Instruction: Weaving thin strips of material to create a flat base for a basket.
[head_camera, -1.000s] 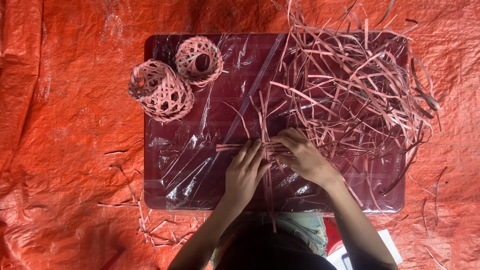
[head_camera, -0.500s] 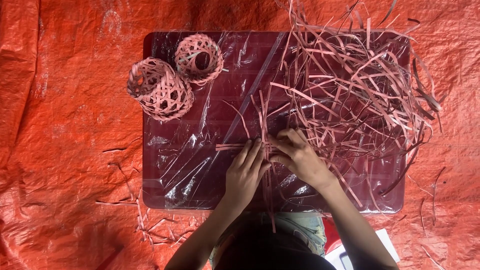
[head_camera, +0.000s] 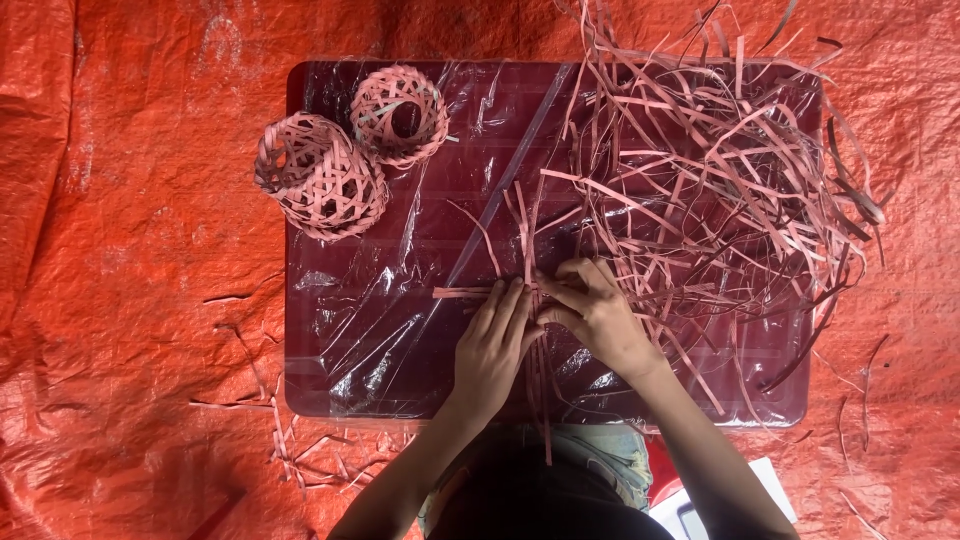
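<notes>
A small crossing of thin pink strips (head_camera: 528, 290) is laid flat near the middle of a dark red board (head_camera: 330, 370) covered in clear, wrinkled plastic film. A few strips run upright, one lies across them to the left, and their long ends trail toward the near edge. The left hand (head_camera: 493, 345) is pressed flat on the crossing, fingers straight and close together. The right hand (head_camera: 597, 312) is curled beside it, fingertips pinched on the strips where they cross. A loose tangle of pink strips (head_camera: 710, 190) is heaped at the right. Two woven balls (head_camera: 325, 178) (head_camera: 400, 113) are set at the upper left corner. An orange tarp (head_camera: 130, 250) is spread beneath.
</notes>
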